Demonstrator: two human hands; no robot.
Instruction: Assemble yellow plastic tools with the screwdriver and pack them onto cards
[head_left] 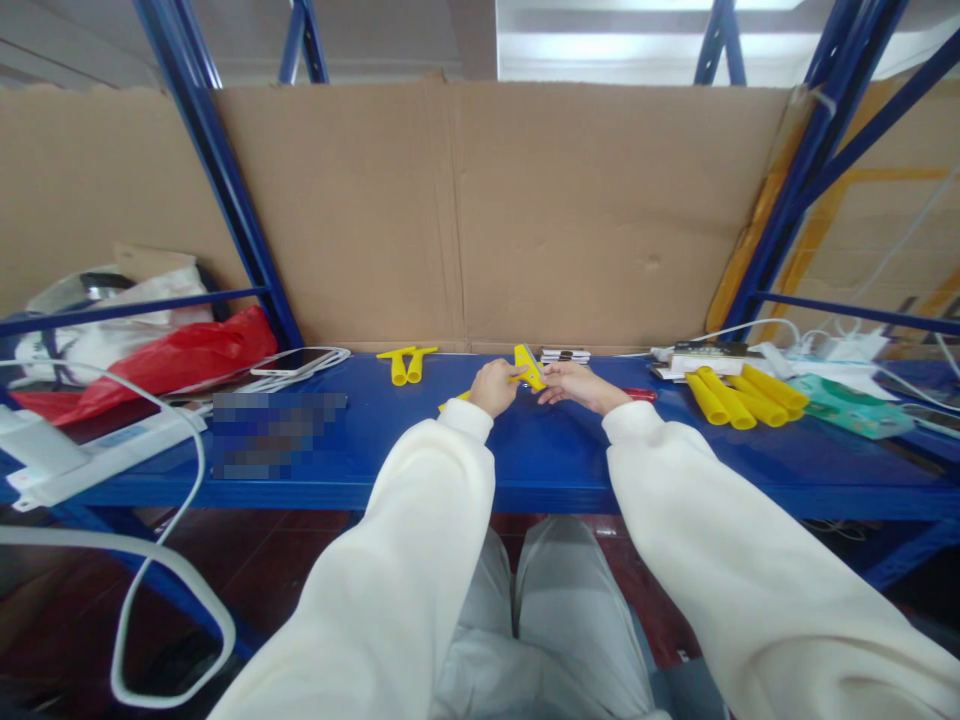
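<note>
Since it seems light and stiff, the yellow scraper [532, 370] is aptly held: handle by left hand [493, 387], head by right hand [576, 384].

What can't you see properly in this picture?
In the head view:
- Pixelated patch: blocky blurring hides what's there.
- Yellow plastic tool: the left hand covers part of it.
- Red object: partly behind the right sleeve.
- Right hand: fingertips too small to tell what they pinch.

A yellow tool [529, 368] tilts between both hands [493, 388] [576, 387].
</note>
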